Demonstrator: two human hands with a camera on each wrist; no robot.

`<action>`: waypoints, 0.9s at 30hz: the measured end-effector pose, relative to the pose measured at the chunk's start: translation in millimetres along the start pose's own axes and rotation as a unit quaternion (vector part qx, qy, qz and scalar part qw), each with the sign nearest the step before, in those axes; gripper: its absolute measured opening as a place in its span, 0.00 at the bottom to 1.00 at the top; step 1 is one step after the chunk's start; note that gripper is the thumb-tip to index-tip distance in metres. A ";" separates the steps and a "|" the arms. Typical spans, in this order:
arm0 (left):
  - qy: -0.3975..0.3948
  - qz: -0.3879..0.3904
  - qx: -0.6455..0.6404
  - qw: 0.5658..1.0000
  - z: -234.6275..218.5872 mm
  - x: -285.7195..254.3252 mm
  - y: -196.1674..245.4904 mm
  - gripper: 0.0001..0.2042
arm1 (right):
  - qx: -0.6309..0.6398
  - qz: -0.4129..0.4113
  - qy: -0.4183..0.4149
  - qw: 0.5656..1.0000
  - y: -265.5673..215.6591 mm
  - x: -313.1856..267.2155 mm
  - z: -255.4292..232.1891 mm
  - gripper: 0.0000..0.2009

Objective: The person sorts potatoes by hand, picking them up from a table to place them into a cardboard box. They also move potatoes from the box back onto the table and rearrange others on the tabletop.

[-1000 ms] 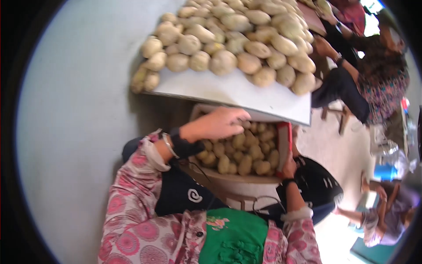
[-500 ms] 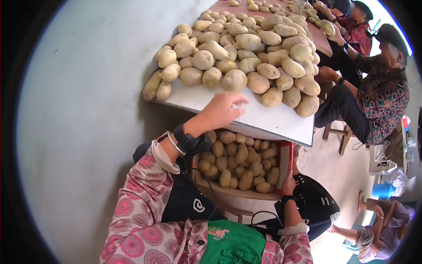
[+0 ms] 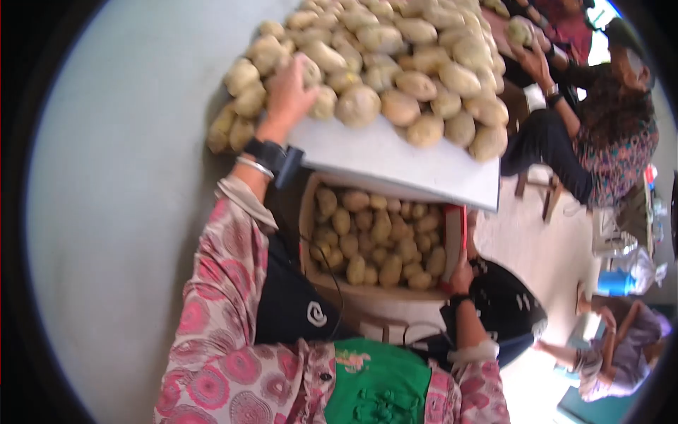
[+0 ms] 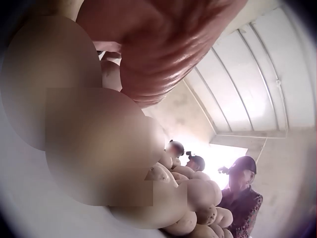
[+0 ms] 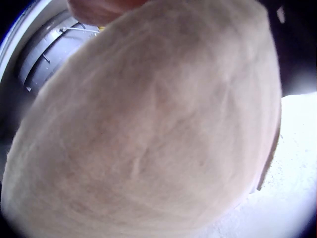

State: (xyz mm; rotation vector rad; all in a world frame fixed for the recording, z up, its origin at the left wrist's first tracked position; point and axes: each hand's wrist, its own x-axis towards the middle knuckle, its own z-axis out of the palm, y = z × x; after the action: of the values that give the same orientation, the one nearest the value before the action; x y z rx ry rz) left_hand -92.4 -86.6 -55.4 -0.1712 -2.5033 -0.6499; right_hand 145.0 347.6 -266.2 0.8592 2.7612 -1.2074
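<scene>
My left hand point(image 3: 289, 95) reaches onto the near left part of a potato heap point(image 3: 381, 39), its fingers and thumb around a potato point(image 3: 309, 71). In the left wrist view the hand point(image 4: 163, 44) arches over at the top, with large blurred potatoes close below it. A cardboard box point(image 3: 353, 288) of smaller potatoes point(image 3: 381, 226) sits under the table's front edge, above my lap. Down at the box's right side, my right hand point(image 3: 462, 275) holds the red-edged wall point(image 3: 455, 233). In the right wrist view the hand point(image 5: 148, 119) fills the picture and hides its fingertips.
The white table point(image 3: 395, 159) carries the heap, its front edge overhanging the box. A pale wall point(image 3: 127, 177) closes off the left. To the right sits a person point(image 3: 614, 127) holding a potato; another person point(image 3: 621, 346) is seated lower right, near a blue container point(image 3: 616, 283).
My left hand has gone from above the box, past the table's edge, up and leftward to a potato in the heap. The right hand stays at the box's side.
</scene>
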 end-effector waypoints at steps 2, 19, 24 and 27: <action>0.045 0.036 0.035 0.998 2.5 1.3 -7.9 0.26 | -0.041 0.042 -0.006 0.998 -2.5 -0.1 -1.8 0.37; 0.133 -0.267 -0.590 0.750 -14.3 15.8 -15.1 0.20 | -0.068 0.059 -0.026 0.996 -7.9 4.0 -7.6 0.39; -0.117 -0.272 -0.810 0.506 -36.3 -11.9 -27.4 0.24 | -0.081 0.072 -0.016 0.994 -13.5 3.9 -6.6 0.39; 0.028 -0.414 -0.765 0.493 -49.5 -37.1 16.4 0.25 | -0.084 0.056 -0.019 0.995 -8.6 6.1 -5.7 0.38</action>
State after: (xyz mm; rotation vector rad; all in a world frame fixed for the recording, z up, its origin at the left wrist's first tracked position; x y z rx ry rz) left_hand -33.5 -95.7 -32.0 0.4771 -0.9131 -2.9447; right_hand 136.7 349.6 -257.7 0.9476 2.6952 -0.9483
